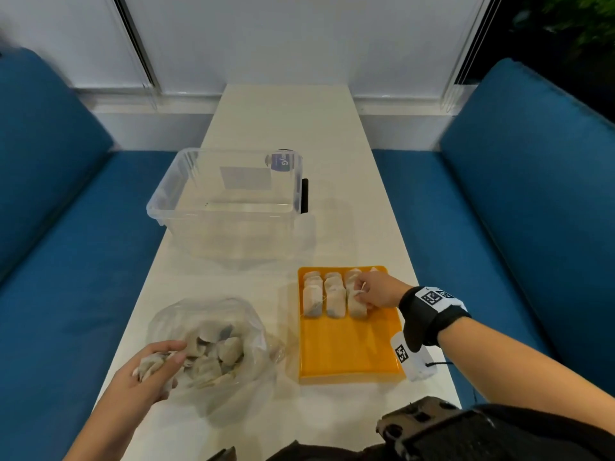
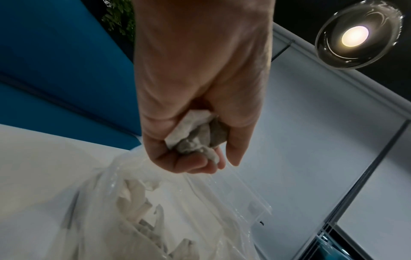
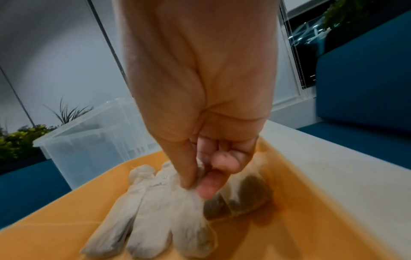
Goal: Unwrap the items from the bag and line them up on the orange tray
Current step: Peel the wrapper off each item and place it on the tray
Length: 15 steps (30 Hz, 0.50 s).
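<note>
A clear plastic bag (image 1: 213,354) of pale tea bags lies at the table's near left. My left hand (image 1: 156,364) is at its mouth and grips a crumpled bunch of tea bags (image 2: 195,135). The orange tray (image 1: 349,347) sits to the right with several tea bags (image 1: 332,297) lined up in rows at its far end. My right hand (image 1: 369,292) reaches over the right-hand row, thumb and forefinger pinching the top of a tea bag (image 3: 191,198) that lies on the tray (image 3: 289,228). More tea bags (image 3: 244,193) lie under the hand.
A clear plastic storage box (image 1: 229,201) stands on the white table (image 1: 286,121) beyond the bag and tray. Blue benches (image 1: 60,227) flank the table on both sides. The near half of the tray is bare orange.
</note>
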Motion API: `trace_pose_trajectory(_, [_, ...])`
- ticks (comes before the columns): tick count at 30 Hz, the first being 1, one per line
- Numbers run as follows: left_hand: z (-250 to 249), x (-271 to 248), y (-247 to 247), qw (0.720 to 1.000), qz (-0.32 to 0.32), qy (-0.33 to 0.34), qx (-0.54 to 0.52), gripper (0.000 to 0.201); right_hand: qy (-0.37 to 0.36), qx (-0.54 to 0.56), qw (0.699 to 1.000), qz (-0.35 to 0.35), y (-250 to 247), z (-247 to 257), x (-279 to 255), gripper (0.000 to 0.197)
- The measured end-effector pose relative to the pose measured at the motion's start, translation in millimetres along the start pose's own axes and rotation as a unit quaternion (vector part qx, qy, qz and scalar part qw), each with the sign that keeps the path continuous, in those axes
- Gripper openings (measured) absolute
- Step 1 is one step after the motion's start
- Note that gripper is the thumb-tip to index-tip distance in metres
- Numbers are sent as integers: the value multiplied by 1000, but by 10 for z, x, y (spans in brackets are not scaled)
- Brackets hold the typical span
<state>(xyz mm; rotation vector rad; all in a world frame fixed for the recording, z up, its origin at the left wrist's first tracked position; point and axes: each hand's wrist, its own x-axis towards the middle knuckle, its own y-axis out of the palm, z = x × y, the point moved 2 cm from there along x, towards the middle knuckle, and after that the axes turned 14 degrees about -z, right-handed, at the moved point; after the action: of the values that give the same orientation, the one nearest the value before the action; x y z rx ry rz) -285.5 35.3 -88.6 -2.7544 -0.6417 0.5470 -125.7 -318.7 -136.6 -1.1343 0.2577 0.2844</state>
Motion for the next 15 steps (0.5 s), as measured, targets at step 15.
trace_pose_trajectory(15, [-150, 18, 108, 992, 88, -54, -70, 21, 11, -7, 992, -124, -4, 9, 32, 21])
